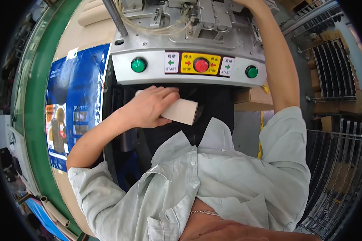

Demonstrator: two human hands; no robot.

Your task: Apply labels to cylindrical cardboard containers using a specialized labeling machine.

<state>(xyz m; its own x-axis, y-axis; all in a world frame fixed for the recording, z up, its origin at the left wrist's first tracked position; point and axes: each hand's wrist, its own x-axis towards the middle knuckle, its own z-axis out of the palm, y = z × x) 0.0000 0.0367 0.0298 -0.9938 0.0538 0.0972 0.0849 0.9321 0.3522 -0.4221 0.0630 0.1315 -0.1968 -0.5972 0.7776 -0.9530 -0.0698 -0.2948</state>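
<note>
Nearest to me, my left hand point(151, 107) sits low in front of the machine, just under the edge of the control panel point(189, 66). Its grip is closed around a short tan cardboard tube point(182, 111), fingers over the top and the open end of the tube pointing to my right. The tube is held in the air over the dark gap below the panel, not resting on anything I can see.

To handle it well, I judge I should keep that hold light and even: a cardboard tube like this will likely dent if squeezed, and a crushed end would probably seat badly on any fixture. I would also keep the knuckles clear of the left green button point(138, 64) and the red button point(201, 65), which are both just above the hand.

Farther off, my right arm point(279, 68) reaches up past the right green button point(251, 71) into the metal mechanism point(207, 20) at the top. The right hand is cut off at the frame's edge, so I cannot tell what its grip is doing. I would move the tube up only once that hand is seen clear of the moving parts.
</note>
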